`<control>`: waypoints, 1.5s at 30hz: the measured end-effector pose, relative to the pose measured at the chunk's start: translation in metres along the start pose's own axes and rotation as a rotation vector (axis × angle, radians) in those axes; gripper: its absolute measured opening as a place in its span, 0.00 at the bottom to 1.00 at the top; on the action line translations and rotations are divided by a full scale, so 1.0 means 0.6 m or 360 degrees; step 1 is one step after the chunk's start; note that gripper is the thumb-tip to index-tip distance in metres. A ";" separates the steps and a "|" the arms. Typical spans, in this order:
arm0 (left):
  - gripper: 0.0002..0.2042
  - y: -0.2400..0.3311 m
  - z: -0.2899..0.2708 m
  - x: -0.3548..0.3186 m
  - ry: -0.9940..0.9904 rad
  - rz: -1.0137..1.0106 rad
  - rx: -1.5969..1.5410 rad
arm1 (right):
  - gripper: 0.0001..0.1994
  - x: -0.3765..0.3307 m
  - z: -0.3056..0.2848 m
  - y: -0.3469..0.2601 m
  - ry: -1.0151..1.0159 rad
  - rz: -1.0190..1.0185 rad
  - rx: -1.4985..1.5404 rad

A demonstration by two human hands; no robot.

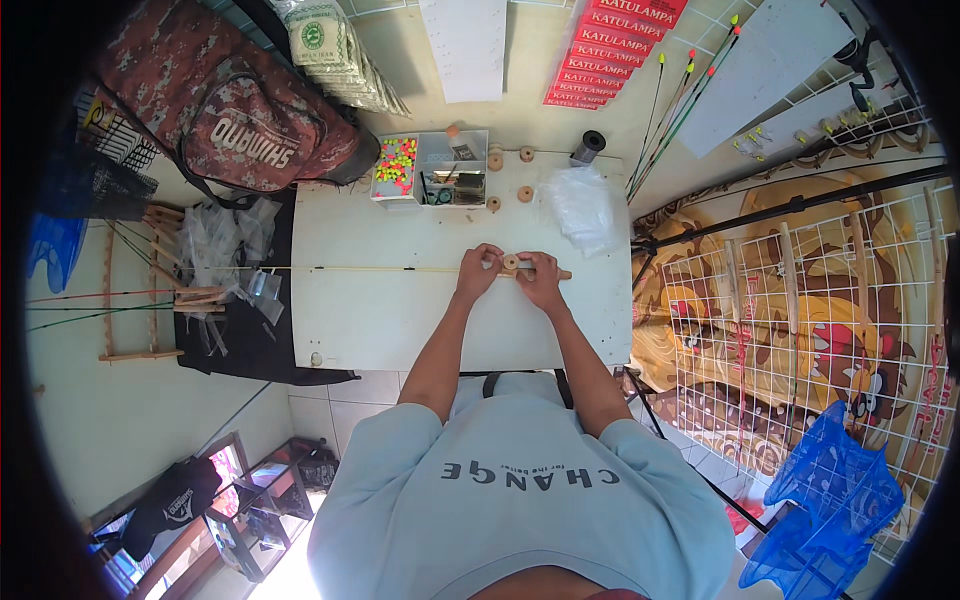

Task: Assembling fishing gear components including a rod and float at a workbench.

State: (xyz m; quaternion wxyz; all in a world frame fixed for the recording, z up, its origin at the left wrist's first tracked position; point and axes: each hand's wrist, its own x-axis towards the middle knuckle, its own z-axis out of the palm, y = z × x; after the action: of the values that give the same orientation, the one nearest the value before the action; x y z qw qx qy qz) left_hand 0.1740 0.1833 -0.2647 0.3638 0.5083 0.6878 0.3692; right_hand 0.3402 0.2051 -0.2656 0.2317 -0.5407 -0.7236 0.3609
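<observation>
A long thin wooden rod [360,268] lies across the white table [380,320], running from the left to my hands. My left hand [478,270] pinches the rod near its right end. My right hand [541,278] grips the thicker wooden handle end, which sticks out at its right. Between the two hands a small round wooden spool [511,262] sits on the rod, touched by fingers of both hands.
At the table's far edge stand a clear box of coloured beads [396,165], a tray of small parts [452,172], several loose wooden spools [525,193], a dark cylinder [587,147] and a clear plastic bag [582,208]. A camouflage bag [235,110] and plastic sleeves [215,240] lie to the left, a wire grid [820,300] to the right.
</observation>
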 end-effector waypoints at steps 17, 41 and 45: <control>0.05 -0.003 -0.006 -0.017 0.0046 0.0289 0.0128 | 0.19 -0.003 -0.003 0.004 0.0187 -0.0282 0.0115; 0.09 0.004 -0.005 -0.126 0.0232 0.0339 0.0464 | 0.13 -0.057 -0.049 -0.031 0.0482 -0.0362 -0.0537; 0.10 0.018 -0.002 -0.125 0.0249 0.0368 0.0389 | 0.13 -0.061 -0.056 -0.030 0.0567 -0.0403 -0.0348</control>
State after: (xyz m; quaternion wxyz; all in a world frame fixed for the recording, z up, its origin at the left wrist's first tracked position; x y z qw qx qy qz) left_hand 0.1940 0.1126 -0.2449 0.1999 0.5942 0.6905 0.3607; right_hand 0.3648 0.1764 -0.2284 0.3391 -0.5227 -0.7681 0.1475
